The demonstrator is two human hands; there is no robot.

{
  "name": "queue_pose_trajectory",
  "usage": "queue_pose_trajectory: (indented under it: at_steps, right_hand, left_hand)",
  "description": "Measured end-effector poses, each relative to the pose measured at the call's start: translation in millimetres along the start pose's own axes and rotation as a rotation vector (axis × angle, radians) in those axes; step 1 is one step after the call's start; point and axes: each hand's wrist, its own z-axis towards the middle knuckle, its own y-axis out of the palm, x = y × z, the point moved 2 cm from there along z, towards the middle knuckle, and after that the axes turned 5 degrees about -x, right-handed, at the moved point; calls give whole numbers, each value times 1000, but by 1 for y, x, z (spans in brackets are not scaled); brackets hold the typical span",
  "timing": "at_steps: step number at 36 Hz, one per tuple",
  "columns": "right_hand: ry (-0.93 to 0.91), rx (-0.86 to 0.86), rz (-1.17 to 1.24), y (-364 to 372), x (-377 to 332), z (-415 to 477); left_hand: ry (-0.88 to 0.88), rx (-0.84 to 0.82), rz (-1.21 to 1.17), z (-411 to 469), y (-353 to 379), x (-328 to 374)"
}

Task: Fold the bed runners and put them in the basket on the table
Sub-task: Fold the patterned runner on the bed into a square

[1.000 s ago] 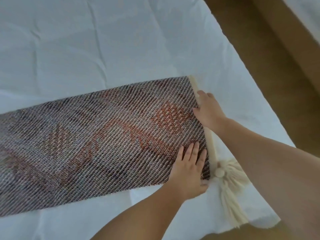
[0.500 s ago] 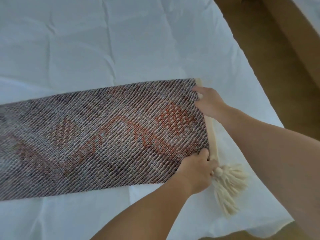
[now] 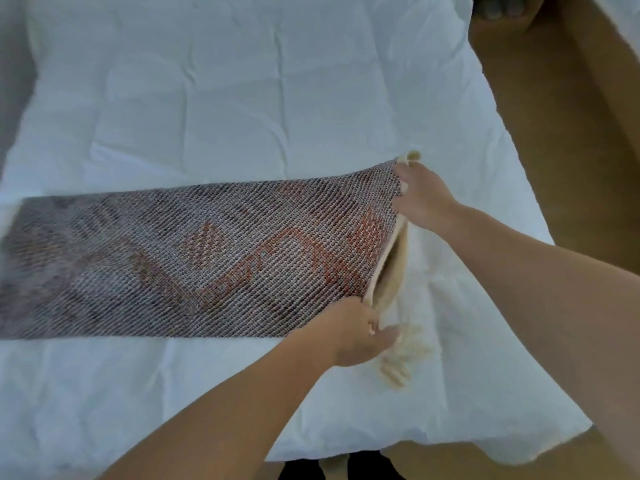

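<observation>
Evidently, since a second ago the left hand (image 3: 360, 332) at 5 o'clock and right hand (image 3: 420, 199) at 2 o'clock have pinched shut on the bed runner (image 3: 194, 258) end and raised it off the sheet (image 3: 207, 98), starting the fold.

Count, head view:

- Bed runner (image 3: 194, 258): one, woven grey-brown with orange motifs, laid across the bed.
- Orange motifs on it: two lozenge patches clearly seen, plus one zigzag band between them (fainter shapes toward the blurred left end, not countable).
- Tassel (image 3: 401, 355): one, cream, at the runner's near corner.
- Hands: two — left hand (image 3: 356, 336) and right hand (image 3: 420, 199), both pinching the runner's cream end.
- Forearms: two, bare.
- Bed (image 3: 214, 98): one, under a single white cover.
- Floor (image 3: 540, 133): one brown strip at right.
</observation>
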Motion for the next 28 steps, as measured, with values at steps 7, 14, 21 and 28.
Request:
queue_pose_trajectory:
  at_steps: [7, 14, 21, 28]
  right_hand:
    - [-27, 26, 29, -13, -83, -9]
    - [-82, 29, 131, -11, -160, -21]
    - [-147, -19, 164, -3, -240, -30]
    - [-225, -4, 164, 21, -317, -28]
  left_hand:
    - [-287, 373, -153, -65, -17, -28]
    - [-370, 514, -330, -134, -29, -59]
    - [-379, 604, -367, -206, -44, -96]
    - [-301, 672, -318, -260, -55, -140]
